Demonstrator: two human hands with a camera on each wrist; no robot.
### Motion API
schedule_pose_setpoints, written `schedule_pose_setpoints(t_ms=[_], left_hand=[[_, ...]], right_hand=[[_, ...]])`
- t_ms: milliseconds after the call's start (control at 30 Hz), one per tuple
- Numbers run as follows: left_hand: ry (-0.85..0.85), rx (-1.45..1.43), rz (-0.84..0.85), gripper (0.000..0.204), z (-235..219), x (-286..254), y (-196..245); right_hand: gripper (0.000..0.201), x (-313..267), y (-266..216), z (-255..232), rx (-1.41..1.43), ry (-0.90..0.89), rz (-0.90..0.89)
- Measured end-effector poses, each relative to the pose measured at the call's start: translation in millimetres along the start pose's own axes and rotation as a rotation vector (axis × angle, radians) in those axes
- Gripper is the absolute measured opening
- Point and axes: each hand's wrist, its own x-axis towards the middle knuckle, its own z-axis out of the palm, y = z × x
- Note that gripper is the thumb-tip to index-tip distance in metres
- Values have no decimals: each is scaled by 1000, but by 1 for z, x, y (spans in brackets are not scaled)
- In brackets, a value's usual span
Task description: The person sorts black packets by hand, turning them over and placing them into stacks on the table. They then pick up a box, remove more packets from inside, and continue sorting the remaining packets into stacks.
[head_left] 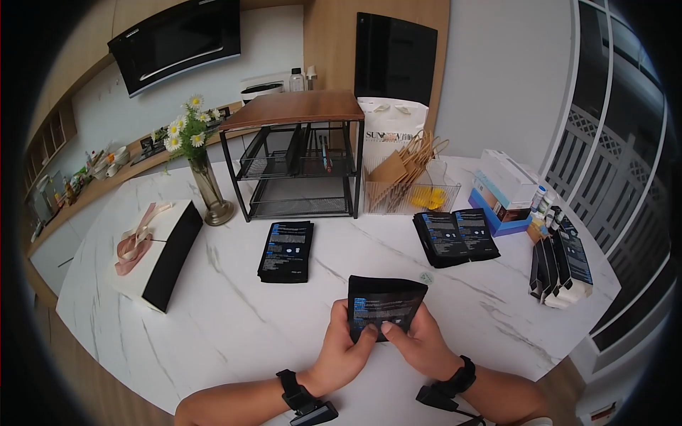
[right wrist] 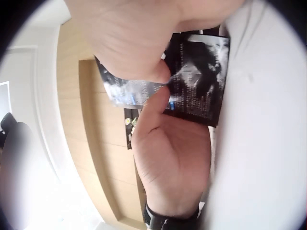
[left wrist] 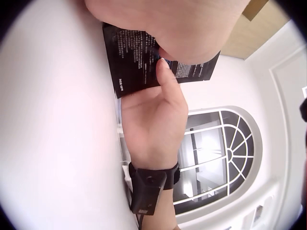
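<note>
Both hands hold a flat black foil sachet (head_left: 383, 302) with small white and blue print, tilted up above the front of the table. My left hand (head_left: 341, 355) grips its left edge and my right hand (head_left: 428, 348) its right edge, thumbs lying on the printed face near the lower middle. Most fingers are hidden behind it. In the left wrist view the sachet (left wrist: 136, 62) shows past the thumbs; light glares off it (right wrist: 196, 79) in the right wrist view. Beyond the hands lie a stack of black sachets (head_left: 285, 252) and, further right, two adjoining stacks (head_left: 455, 238).
A white box with a pink ribbon (head_left: 153, 255) lies left, near a flower vase (head_left: 209, 192). Behind stand a wire-drawer organizer (head_left: 295, 156) and a clear bin (head_left: 408, 188) with paper bags. At right are stacked boxes (head_left: 501, 192) and a row of black packets (head_left: 561, 266).
</note>
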Motion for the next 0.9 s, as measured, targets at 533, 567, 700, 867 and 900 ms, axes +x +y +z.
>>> schedule_pose_setpoints(t_ms=[533,567,700,867,900], left_hand=[[-270,-623,-741,49,-23,11,14],[-291,-596,-750,49,-24,10,14],[-318,-576,-759,46,-24,7,8],[-103,-524,-739,29,-18,13,4],[-39,-486,-717,27,-16,11,5]], right_hand=[[38,-10,-23,4,258,16,206],[38,-8,-24,2,297,4,205],[36,-5,-9,7,298,32,130],[34,10,34,16,-176,214,-149],[34,12,36,17,-172,215,-155]])
